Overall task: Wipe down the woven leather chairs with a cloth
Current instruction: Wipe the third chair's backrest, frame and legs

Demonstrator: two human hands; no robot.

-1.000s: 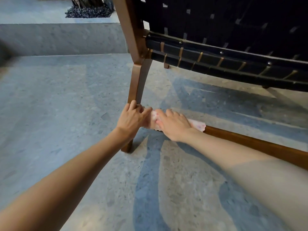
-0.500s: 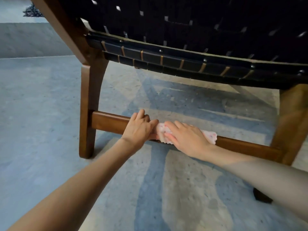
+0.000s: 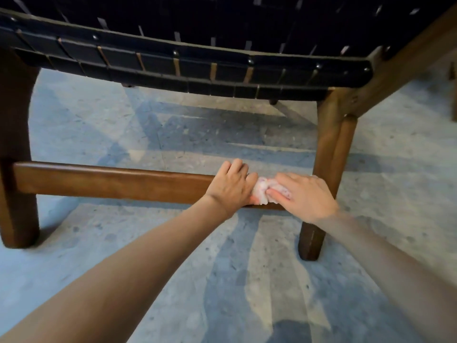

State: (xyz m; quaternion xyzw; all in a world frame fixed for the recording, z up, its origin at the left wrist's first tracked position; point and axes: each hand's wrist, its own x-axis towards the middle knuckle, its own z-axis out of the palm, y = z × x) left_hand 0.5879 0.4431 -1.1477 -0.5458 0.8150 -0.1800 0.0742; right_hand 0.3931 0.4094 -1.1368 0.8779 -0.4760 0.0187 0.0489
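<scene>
- Fingers (image 3: 235, 167) of the left hand (image 3: 231, 184) lie pressed together and curl over the top of the chair's lower rail (image 3: 111, 180); the thumb side of this hand touches the bunched end of the cloth (image 3: 262, 191); whether it also pinches the cloth I cannot tell
- Fingers (image 3: 293, 179) of the right hand (image 3: 308, 196) lie close together and bend over the cloth and the top of the rail; the thumb presses the cloth against the near face of the rail
- The cloth is pale with small pink marks; it sits crumpled on the rail between the two hands, touching both, toward the right end of the rail and near the right leg (image 3: 330, 149)
- The rail is brown wood and runs from the left leg (image 3: 14, 149) to the right leg, low and near; most of its length, left of the hands, is bare
- The chair (image 3: 395, 68) has a dark woven seat (image 3: 197, 68) above and beyond the hands; its straps wrap the front edge, with studs along it
- Both forearms reach in from the near edge; the legs stand on a speckled grey floor (image 3: 148, 268) crossed by shadows
</scene>
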